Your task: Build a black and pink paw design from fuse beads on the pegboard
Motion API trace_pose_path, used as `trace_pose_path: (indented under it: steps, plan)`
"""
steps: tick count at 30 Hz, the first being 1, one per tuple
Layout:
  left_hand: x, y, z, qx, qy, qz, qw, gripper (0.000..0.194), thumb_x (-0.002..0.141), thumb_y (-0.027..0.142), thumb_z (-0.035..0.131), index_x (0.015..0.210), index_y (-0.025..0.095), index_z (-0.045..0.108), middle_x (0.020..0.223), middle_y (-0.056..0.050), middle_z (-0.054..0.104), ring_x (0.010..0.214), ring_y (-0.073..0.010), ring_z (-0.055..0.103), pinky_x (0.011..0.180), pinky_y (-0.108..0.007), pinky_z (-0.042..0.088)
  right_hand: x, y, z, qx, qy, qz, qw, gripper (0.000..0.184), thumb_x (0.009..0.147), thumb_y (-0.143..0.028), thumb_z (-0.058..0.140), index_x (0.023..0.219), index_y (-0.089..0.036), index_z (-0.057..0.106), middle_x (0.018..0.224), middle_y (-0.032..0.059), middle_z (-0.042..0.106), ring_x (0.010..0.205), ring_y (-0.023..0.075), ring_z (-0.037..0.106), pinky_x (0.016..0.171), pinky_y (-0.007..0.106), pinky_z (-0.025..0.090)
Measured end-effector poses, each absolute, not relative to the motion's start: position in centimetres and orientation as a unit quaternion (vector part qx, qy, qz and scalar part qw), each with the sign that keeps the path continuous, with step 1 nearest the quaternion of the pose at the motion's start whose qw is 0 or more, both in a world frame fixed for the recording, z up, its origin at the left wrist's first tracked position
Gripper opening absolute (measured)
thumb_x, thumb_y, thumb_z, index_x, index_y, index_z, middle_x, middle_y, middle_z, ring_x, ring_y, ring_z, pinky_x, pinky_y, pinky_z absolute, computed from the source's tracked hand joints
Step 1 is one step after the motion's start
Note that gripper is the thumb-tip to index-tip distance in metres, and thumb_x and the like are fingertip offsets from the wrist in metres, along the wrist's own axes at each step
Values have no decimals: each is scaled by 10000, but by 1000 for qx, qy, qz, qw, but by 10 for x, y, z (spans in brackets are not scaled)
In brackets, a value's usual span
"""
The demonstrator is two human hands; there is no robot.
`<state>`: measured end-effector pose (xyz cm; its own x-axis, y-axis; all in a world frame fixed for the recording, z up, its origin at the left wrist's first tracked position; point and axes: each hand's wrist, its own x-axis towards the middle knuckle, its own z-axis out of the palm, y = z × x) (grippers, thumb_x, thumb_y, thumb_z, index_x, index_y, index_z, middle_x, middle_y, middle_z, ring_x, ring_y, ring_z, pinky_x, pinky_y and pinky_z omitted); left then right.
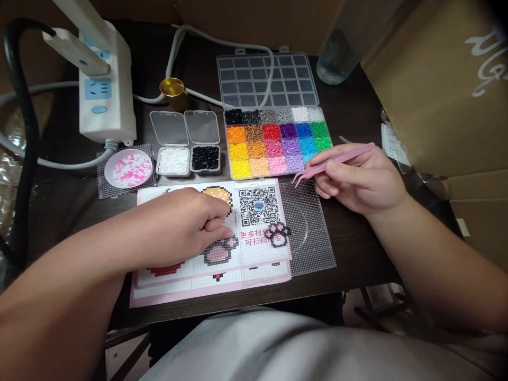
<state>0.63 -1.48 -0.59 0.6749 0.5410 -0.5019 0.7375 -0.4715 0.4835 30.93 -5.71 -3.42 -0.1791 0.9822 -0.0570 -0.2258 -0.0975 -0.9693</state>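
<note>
My left hand [186, 225] rests on a pink-edged pattern sheet [206, 280] with its fingers curled and thumb pressed to the forefinger; whatever the pinch holds is too small to make out. My right hand [361, 180] grips pink tweezers [333, 164], whose tips point left over the near edge of an open bead box [278, 143] filled with many colours. A clear pegboard [313, 233] lies over the sheet's right part and carries a small black and pink paw shape of beads [277, 234].
A small two-cell box [188, 159] holds white and black beads. A round dish [128, 168] of pink and white beads sits at the left, in front of a white power strip [105, 90]. Also here: a gold cap [172, 87], a clear bottle [341, 47], cardboard at right.
</note>
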Motion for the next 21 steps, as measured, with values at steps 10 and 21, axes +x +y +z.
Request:
trace_pose_path:
  steps: [10, 21]
  plan:
    - [4, -13, -11, 838, 387, -153, 352, 390, 836, 455, 610, 594, 225, 407, 528, 12, 473, 468, -124, 344, 460, -303, 228, 315, -65, -23, -304, -664, 569, 379, 101, 864, -181, 810, 957, -154, 839, 894, 81, 803, 714, 140, 724, 620, 228, 576]
    - [1, -13, -12, 842, 388, -167, 337, 388, 859, 473, 597, 614, 226, 426, 558, 6, 511, 484, -129, 375, 475, -315, 239, 310, -66, -22, -280, -734, 540, 302, 119, 883, -93, 749, 919, -161, 840, 899, 85, 827, 804, 166, 790, 738, 225, 635]
